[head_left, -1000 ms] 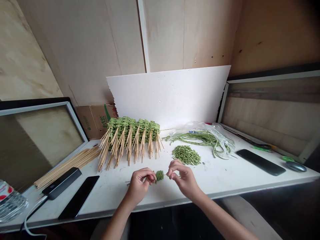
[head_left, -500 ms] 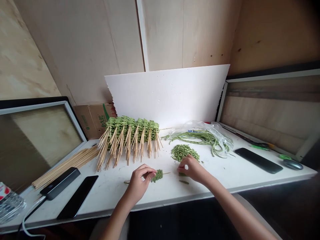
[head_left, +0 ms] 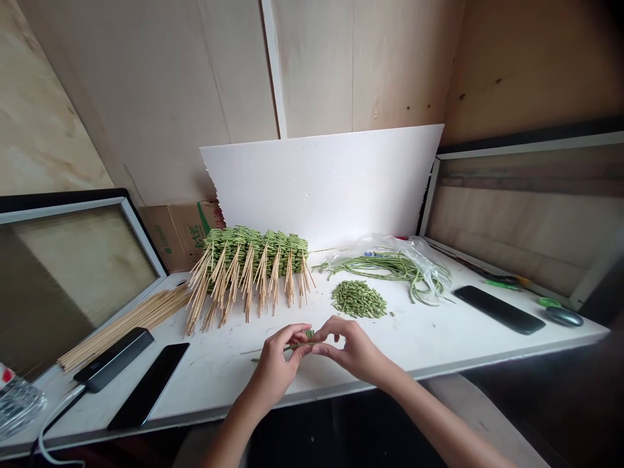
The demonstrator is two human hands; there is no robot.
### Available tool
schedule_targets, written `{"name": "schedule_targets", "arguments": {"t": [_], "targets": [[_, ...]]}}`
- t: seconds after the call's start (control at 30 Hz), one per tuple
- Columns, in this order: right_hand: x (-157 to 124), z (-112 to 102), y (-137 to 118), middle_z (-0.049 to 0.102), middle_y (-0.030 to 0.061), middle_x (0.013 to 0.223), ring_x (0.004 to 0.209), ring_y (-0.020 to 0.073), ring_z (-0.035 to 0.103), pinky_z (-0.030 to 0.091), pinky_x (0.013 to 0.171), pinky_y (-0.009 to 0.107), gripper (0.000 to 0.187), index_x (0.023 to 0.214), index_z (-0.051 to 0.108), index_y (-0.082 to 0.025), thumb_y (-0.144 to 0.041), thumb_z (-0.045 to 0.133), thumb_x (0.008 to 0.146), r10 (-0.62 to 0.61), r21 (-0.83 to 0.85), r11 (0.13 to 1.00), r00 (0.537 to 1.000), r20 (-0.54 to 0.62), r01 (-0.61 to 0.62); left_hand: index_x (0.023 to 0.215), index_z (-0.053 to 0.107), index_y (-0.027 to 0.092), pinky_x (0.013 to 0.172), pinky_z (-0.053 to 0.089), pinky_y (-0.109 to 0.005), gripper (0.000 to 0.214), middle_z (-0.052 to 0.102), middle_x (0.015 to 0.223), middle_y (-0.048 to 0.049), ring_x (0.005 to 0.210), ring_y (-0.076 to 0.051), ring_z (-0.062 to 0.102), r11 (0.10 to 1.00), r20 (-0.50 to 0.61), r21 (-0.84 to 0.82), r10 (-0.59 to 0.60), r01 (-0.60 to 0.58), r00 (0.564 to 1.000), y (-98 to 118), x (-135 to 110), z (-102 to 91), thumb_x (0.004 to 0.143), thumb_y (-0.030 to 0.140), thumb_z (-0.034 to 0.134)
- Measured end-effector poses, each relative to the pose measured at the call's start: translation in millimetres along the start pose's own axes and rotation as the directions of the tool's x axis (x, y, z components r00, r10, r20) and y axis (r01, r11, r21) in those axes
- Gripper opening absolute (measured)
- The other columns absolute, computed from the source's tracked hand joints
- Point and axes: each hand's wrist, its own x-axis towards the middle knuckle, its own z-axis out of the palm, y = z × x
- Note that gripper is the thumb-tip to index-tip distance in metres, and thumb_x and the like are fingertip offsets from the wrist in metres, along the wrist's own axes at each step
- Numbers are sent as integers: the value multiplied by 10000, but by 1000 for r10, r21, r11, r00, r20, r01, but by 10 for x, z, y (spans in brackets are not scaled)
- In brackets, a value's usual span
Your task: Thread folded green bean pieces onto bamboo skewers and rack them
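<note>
My left hand (head_left: 277,359) is closed in a pinch on a bamboo skewer (head_left: 249,352), whose bare end sticks out to the left. Short pieces of green bean (head_left: 310,334) are threaded on it, mostly covered by my fingers. My right hand (head_left: 355,351) meets the left at the skewer's right side, thumb and forefinger pinched on a bean piece that is largely hidden. Behind my hands lies a heap of cut green bean pieces (head_left: 359,299). Further left, finished bean skewers (head_left: 256,250) are stacked with their bare ends fanning toward me.
Bare skewers (head_left: 129,325) lie at the left, near a black power strip (head_left: 114,359) and a phone (head_left: 150,385). Long uncut beans (head_left: 385,265) rest by a plastic bag (head_left: 429,270). A second phone (head_left: 498,309) and a mouse (head_left: 563,316) lie right. A white board (head_left: 322,185) stands behind.
My right hand has moved left from beside the heap to the skewer and now meets my left hand. The loose bean pieces that were near it no longer show on the table.
</note>
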Motion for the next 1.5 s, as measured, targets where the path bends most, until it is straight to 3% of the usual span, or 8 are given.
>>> {"name": "schedule_targets", "arguments": {"t": [0.2,0.53,0.67,0.87,1.13,1.27,1.4,1.5], "targets": [[6,31,47,749,35,888,854,207,625,467,717,320,159,927,747,-263,-401,681,971,-70,-49,997,985,-156,63,1039,785,222,801,546,-295,146,755,951,-60,881,-200,708,997,47,48,64,-66,997,65,34,-107,979,243,654],[0,99,-20,719,61,869,844,236,556,483,772,394,136,1082,747,-274,-248,696,958,-343,-161,933,930,-136,321,1133,778,207,727,490,-288,302,668,855,-70,793,-193,629,991,113,82,100,-109,989,211,-2,-129,1055,337,517],[-22,106,-60,702,66,863,871,243,545,478,792,411,93,985,741,-257,-214,661,967,-332,-139,939,933,-138,314,1027,763,194,663,448,-267,289,634,795,-51,719,-175,576,991,144,103,74,-90,987,294,-28,-108,1051,312,501],[-56,203,-88,683,52,784,895,249,546,462,800,394,156,831,744,-253,-304,682,964,-216,82,970,966,-143,229,710,695,178,662,458,-249,303,638,740,-36,702,-161,600,998,170,17,64,-68,983,308,-41,-80,901,53,495],[-12,47,-138,671,53,726,895,245,557,454,858,404,318,754,762,-237,-526,739,886,-125,314,944,990,63,99,714,729,185,676,487,-268,307,669,729,-42,713,-175,634,999,253,-45,11,0,968,434,-80,-82,891,75,504],[17,-86,-119,663,53,731,868,241,588,485,844,406,388,755,752,-231,-592,703,889,-132,381,920,988,82,91,743,748,173,670,488,-266,291,662,711,-45,689,-171,626,999,198,-45,5,4,980,346,-49,-95,880,70,512],[61,-326,133,696,88,828,891,268,580,481,848,447,368,858,808,-249,-588,676,913,-58,-54,997,998,-30,56,902,788,170,704,494,-274,295,669,759,-56,709,-175,631,999,88,-41,-5,9,996,232,23,-164,1006,246,522],[63,-495,439,685,106,784,855,298,554,492,771,470,355,856,816,-243,-542,645,944,-2,-403,915,996,-87,-33,997,793,177,721,498,-287,344,685,835,-76,761,-193,643,1000,52,-2,-17,17,998,164,51,-191,1042,362,506]]}}
